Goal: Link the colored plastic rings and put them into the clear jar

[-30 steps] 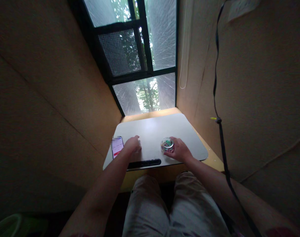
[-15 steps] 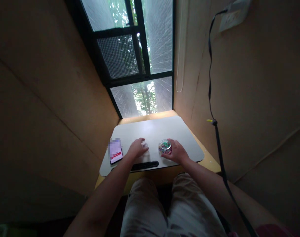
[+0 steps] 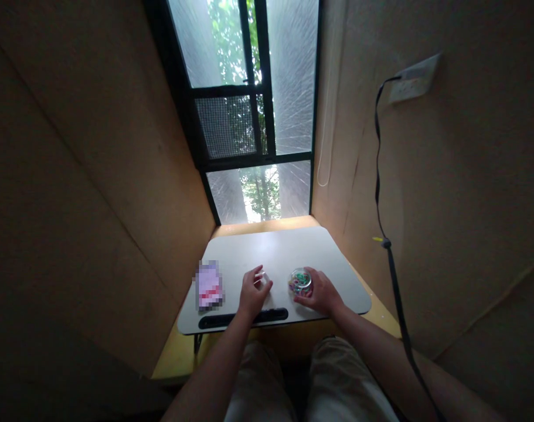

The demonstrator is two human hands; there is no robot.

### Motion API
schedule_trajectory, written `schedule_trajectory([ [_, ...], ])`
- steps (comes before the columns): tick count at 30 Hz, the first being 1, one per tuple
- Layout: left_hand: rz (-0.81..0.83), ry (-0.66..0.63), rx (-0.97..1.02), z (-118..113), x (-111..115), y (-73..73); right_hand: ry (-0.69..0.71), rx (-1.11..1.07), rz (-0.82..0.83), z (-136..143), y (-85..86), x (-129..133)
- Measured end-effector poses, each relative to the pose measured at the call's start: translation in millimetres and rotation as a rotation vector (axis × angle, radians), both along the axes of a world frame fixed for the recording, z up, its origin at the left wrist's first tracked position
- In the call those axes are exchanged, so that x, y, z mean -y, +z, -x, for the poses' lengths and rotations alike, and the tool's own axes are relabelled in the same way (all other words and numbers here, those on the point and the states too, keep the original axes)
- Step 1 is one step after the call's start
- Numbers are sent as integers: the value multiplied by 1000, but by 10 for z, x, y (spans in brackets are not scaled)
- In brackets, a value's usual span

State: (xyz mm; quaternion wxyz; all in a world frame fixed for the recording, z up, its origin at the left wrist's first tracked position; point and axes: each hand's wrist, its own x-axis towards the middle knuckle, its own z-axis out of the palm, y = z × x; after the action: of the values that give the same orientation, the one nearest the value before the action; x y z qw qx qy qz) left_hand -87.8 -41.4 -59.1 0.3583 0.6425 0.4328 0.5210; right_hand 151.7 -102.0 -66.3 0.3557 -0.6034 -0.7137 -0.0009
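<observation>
My right hand (image 3: 321, 291) is wrapped round the right side of a small clear round jar (image 3: 299, 283), which stands on the white lap table (image 3: 275, 246). Through its walls show several small coloured pieces in green, pink and purple, too small to name. To the left, my left hand (image 3: 253, 293) curls its thumb and fingers round a small clear object (image 3: 263, 279). That object looks like a see-through lid or cup, and part of it is hidden by the fingers. A gap of bare tabletop separates the two hands.
A phone (image 3: 209, 287), its screen blurred out, lies at the table's left. Along the front edge runs a black slot strip (image 3: 218, 320). A window (image 3: 258, 187) stands behind, with walls close on both sides. A dark strap (image 3: 392, 269) hangs at the right from a wall outlet (image 3: 414, 82).
The view has tilted up, so the table sits lower in the picture. My left hand's fingers have curled closer round the clear object. My right hand stays on the jar.
</observation>
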Motion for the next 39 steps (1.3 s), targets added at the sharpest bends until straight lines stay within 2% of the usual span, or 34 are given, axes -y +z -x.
schedule_trajectory([
  [7,118,-26,233,35,-25,-9,7,-63,10,-19,5,-64],
  [12,103,-1,136,56,-29,7,1,-290,19,33,35,-180],
  [17,52,38,76,103,-26,34,86,-492,8,327,69,-323],
  [21,90,30,197,124,-40,53,-4,-421,40,533,93,-312],
  [24,114,46,223,107,-52,54,-28,-348,19,563,114,-272],
  [26,146,87,225,60,-53,49,-22,-326,15,550,118,-264],
  [29,167,132,336,-80,-29,59,-10,-298,3,533,104,-284],
  [32,105,72,413,-268,31,132,0,-280,-17,532,92,-305],
  [34,49,43,349,-376,80,213,6,-283,-22,535,99,-306],
  [39,-111,70,133,-514,163,386,6,-302,-16,542,136,-297],
])
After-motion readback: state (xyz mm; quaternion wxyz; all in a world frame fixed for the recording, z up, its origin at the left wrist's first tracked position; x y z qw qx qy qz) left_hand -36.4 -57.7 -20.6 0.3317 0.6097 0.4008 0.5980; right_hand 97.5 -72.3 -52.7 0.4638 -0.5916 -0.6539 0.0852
